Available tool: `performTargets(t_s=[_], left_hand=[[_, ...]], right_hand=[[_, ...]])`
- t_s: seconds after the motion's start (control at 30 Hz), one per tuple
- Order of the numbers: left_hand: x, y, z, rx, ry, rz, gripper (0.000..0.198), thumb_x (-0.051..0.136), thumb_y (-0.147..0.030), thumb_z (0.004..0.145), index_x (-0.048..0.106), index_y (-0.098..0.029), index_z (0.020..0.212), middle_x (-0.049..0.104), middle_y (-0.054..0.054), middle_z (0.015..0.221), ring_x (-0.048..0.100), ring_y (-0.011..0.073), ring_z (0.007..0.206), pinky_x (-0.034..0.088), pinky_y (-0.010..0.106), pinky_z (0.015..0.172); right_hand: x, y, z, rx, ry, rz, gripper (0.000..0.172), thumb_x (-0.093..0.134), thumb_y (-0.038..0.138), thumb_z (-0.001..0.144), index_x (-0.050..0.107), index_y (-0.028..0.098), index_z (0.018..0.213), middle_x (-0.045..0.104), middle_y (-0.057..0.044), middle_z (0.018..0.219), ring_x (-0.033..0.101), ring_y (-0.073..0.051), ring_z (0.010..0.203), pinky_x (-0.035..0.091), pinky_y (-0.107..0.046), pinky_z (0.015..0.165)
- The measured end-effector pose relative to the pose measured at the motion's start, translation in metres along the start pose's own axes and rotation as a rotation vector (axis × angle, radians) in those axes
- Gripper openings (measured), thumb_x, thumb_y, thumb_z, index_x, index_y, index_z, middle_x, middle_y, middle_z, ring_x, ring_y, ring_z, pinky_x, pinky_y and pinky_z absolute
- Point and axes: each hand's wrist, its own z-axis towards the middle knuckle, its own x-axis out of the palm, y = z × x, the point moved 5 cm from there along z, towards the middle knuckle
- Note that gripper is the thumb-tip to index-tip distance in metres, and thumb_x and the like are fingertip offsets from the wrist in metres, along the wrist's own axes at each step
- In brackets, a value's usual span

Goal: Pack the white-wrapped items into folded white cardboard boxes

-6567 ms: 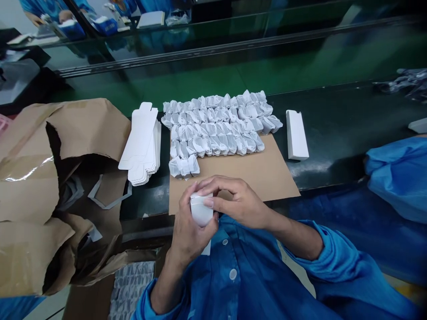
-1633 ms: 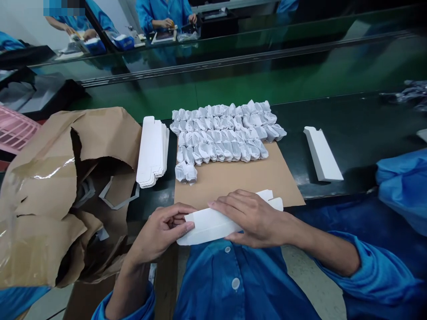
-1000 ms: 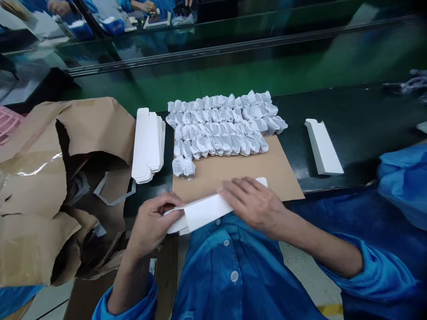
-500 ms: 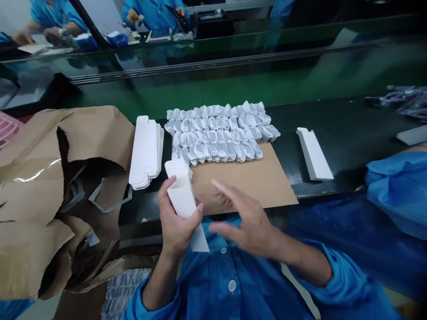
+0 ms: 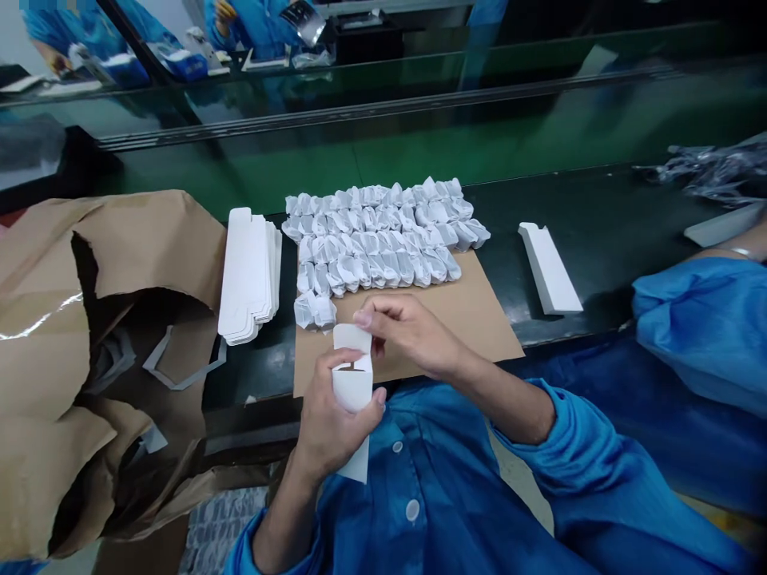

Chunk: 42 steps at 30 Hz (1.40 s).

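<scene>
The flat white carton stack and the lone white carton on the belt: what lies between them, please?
In the head view, rows of white paper-wrapped items on a brown cardboard sheet.

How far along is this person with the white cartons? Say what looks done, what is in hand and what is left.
Done: one folded carton lies on the bench at right. In hand: the left hand grips an opened carton, the right hand beside it. Left: the stack of flat blanks and the rows of paper-wrapped items.
</scene>
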Motion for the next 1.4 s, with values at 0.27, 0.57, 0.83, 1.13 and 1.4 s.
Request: performTargets(t_s=[0.27,0.57,0.83,1.13,1.4], left_hand=[[0.009,0.006,-0.009,0.0,-0.175,-0.111,0.065,0.075,-0.028,0.072,0.04,-0.021,0.126,0.055,0.007,0.112,0.066,0.0201,0.096,0.057,0.031,0.075],[0.011,0.011,-0.013,-0.16,0.031,-0.091,0.078,0.073,-0.029,0.077,0.032,-0.024,0.144,0.048,0.016,0.139,0.056,0.0288,0.124,0.054,0.043,0.095],[0.01,0.008,-0.021,-0.143,0.017,-0.092,0.06,0.069,-0.029,0.08,0.039,-0.023,0.132,0.056,0.012,0.128,0.062,0.0246,0.114,0.056,0.037,0.087],[0.006,0.034,-0.036,-0.335,-0.082,-0.18,0.061,0.075,-0.034,0.073,0.046,-0.021,0.125,0.056,0.011,0.121,0.062,0.024,0.108,0.055,0.036,0.087],[-0.036,0.09,-0.022,-0.577,-0.742,-0.739,0.028,0.048,-0.038,0.091,0.047,-0.025,0.115,0.058,0.004,0.111,0.064,0.0163,0.104,0.053,0.036,0.094]], right_hand=[[0.016,-0.014,-0.007,0.102,0.011,0.038,0.026,0.081,0.029,0.075,0.064,0.016,0.09,0.061,0.001,0.083,0.054,-0.01,0.073,0.044,-0.022,0.065],[0.016,-0.008,-0.011,0.011,0.07,-0.102,0.011,0.069,0.025,0.085,0.069,0.015,0.088,0.067,-0.005,0.096,0.062,-0.016,0.088,0.05,-0.03,0.076],[0.023,-0.017,-0.031,-0.19,0.022,-0.298,0.01,0.067,0.022,0.088,0.069,0.018,0.097,0.068,-0.007,0.108,0.063,-0.019,0.105,0.051,-0.036,0.092],[0.041,-0.041,-0.037,-0.363,0.027,-0.574,0.025,0.064,0.025,0.089,0.061,0.016,0.112,0.065,-0.01,0.117,0.06,-0.02,0.11,0.05,-0.035,0.094],[0.032,-0.039,0.045,-0.058,-0.088,-1.293,0.044,0.055,0.045,0.094,0.053,0.016,0.128,0.067,-0.013,0.113,0.064,-0.028,0.098,0.05,-0.038,0.078]])
